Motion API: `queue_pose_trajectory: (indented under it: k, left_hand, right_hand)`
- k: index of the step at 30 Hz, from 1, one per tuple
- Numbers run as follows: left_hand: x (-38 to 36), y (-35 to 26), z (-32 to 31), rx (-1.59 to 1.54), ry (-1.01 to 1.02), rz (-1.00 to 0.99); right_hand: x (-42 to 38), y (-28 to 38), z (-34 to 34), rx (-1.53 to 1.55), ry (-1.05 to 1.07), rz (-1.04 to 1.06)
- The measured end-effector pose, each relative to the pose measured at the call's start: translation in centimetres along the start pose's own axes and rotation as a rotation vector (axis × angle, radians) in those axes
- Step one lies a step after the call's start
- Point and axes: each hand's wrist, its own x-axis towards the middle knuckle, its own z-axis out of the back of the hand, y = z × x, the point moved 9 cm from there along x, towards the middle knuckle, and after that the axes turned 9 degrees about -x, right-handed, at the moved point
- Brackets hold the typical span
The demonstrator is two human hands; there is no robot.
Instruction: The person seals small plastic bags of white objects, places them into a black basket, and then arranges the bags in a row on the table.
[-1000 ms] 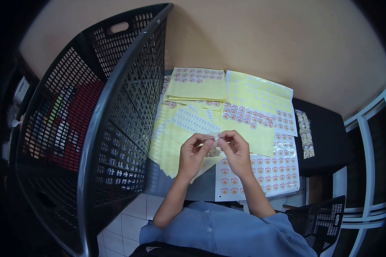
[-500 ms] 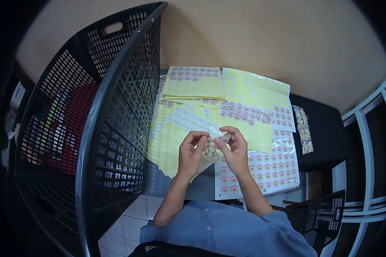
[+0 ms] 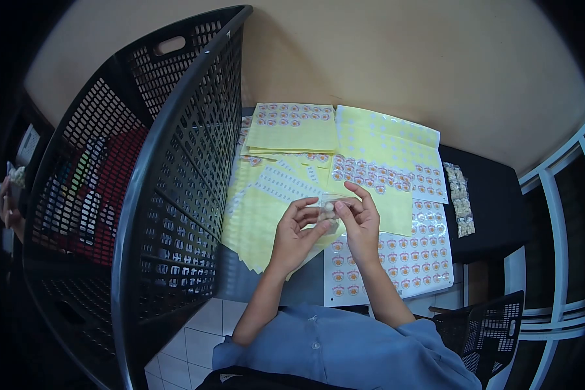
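My left hand (image 3: 299, 231) and right hand (image 3: 362, 221) are both clamped on a small clear bag (image 3: 330, 216) of pale, roundish pieces, one at each side. My right thumb presses its upper part, and my right index finger stretches up, away from the plastic; I cannot tell whether the bag is sealed.

I hold it above the near part of the grey table (image 3: 244, 276). Just beyond it, a strip of small white labels (image 3: 285, 183) lies on overlapping yellow backing sheets (image 3: 244, 227). Near my right forearm is a white sheet of round orange-and-pink stickers (image 3: 406, 260), and farther back lies a stack of part-used sticker sheets (image 3: 292, 135).

Well to my right, a row of filled clear bags (image 3: 460, 201) lies on a black table (image 3: 497, 205). To my left stands a big black perforated basket (image 3: 198, 149). Past it, at the far left, another person's hand (image 3: 8, 203) is beside more pale pieces (image 3: 17, 175).
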Motion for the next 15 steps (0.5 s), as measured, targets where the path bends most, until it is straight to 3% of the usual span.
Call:
queue_pose_trajectory:
  k: [5, 10, 15]
  left_hand:
    - [0.5, 0.8, 0.9, -0.065, -0.043, -0.019]
    - [0.6, -1.1, -0.5, 0.145, 0.01, -0.171]
    - [1.0, -1.5, -0.7, 0.031, 0.011, -0.188]
  right_hand:
    - [0.3, 0.5, 0.1, 0.032, -0.016, 0.073]
    - [0.1, 0.4, 0.2, -0.002, 0.02, 0.048]
    - [-0.4, 1.3, 0.2, -0.059, -0.007, 0.105]
